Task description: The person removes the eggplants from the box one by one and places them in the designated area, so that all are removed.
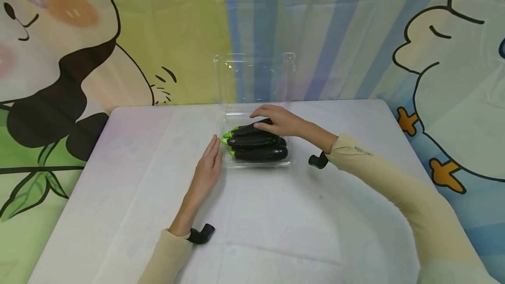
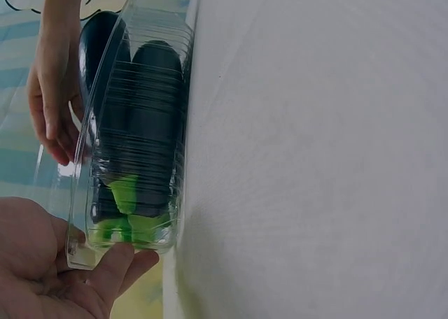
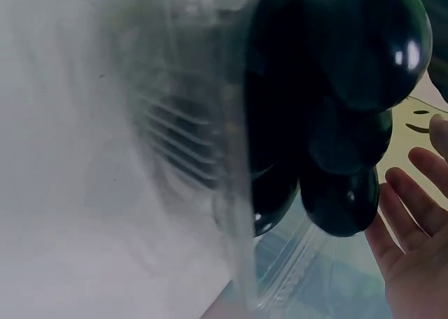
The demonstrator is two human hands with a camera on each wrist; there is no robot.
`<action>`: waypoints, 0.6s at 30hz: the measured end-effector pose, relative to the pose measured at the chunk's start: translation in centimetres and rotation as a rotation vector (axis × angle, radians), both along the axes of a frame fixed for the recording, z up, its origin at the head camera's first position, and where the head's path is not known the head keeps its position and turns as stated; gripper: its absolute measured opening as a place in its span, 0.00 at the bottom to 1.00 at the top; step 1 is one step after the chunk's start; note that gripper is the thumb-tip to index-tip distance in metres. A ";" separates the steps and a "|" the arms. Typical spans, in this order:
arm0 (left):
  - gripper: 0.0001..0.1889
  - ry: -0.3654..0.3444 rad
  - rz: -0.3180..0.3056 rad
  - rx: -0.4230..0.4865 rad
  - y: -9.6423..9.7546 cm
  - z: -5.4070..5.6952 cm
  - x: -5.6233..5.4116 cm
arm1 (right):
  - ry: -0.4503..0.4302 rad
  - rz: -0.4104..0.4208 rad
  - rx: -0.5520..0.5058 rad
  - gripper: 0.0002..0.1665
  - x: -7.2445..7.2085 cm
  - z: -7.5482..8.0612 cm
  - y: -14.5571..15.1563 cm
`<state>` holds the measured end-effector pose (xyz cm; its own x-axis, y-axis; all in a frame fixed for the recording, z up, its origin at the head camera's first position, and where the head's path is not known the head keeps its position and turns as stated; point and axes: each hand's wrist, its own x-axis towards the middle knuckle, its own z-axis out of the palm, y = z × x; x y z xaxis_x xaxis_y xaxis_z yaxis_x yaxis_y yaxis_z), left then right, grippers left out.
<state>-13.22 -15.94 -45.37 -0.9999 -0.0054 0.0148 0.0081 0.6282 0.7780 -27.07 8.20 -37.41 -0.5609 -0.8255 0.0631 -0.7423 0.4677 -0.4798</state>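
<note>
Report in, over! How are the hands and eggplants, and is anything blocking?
Left hand at the left side of the clear box. Right hand over the eggplants, which lie inside. Lid open behind, apparently not in the way.

No text can be read; the small print (image 1: 363, 150) on the sleeve (image 1: 406, 194), right of centre, is too tiny.

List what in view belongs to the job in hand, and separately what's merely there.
In the job:
clear container
its open lid
eggplants in the container
left hand, beside the container
right hand, at the eggplants

Merely there:
white-covered table
cartoon-printed backdrop
black wrist-worn devices
</note>
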 end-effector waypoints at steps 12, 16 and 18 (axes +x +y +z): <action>0.27 -0.002 0.001 -0.005 0.1 0.2 0.0 | 0.056 0.164 0.057 0.20 1.3 -0.7 -2.7; 0.27 0.008 0.000 -0.006 0.0 0.2 0.0 | 0.063 0.179 0.104 0.20 2.0 -0.9 -3.3; 0.27 0.012 0.001 -0.009 0.0 0.1 0.0 | 0.061 0.179 0.119 0.21 2.1 -1.1 -3.5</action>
